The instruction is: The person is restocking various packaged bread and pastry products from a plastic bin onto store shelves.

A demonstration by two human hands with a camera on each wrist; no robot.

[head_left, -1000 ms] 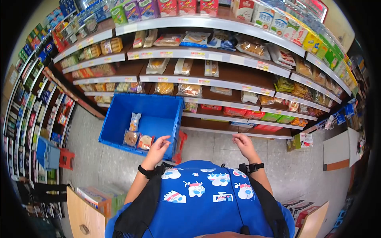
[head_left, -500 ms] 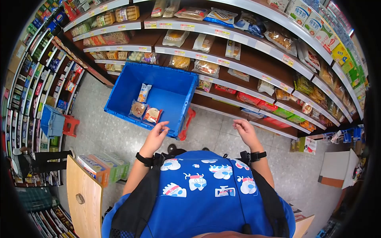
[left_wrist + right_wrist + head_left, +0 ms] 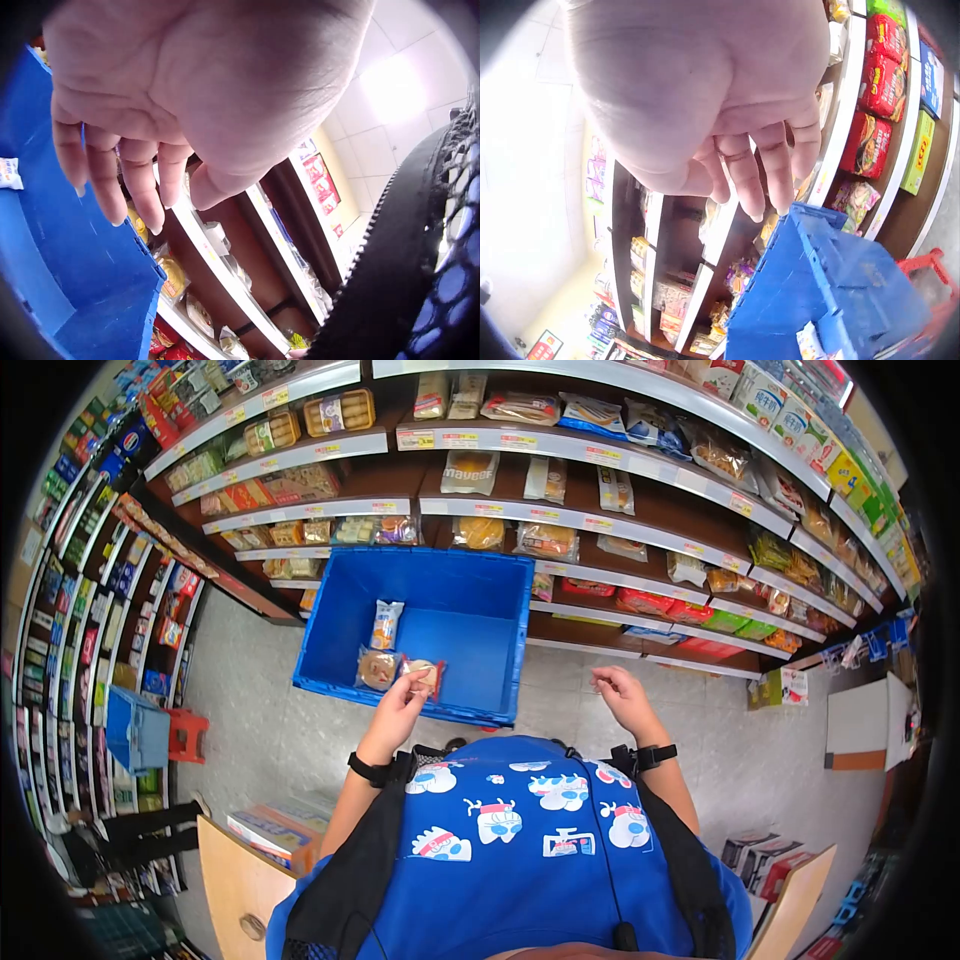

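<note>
A blue crate (image 3: 470, 705) stands in front of me, slightly to the left. In it lie a blue-and-white packet (image 3: 387, 625), a round bread in a clear bag (image 3: 377, 668) and a red-edged packaged bread (image 3: 432, 674). My left hand (image 3: 398, 712) hovers at the crate's near rim, overlapping the red-edged bread in the head view. Nothing is in its loosely bent fingers (image 3: 139, 184). Off the crate's right side, my right hand (image 3: 625, 700) hangs over the floor, also holding nothing, its fingers (image 3: 742, 169) relaxed.
Shelves (image 3: 600, 525) of packaged bread and snacks curve across the front. A red stool (image 3: 187, 735) and a second blue crate (image 3: 137, 730) are at far left, near another person's legs (image 3: 150, 835). Wooden panels (image 3: 235, 885) flank me. A white box (image 3: 868, 720) stands at right.
The head view has shifted, and the crate sits further right relative to my body. My left hand now overlaps the red-edged bread. Both hands keep much the same loose pose.
</note>
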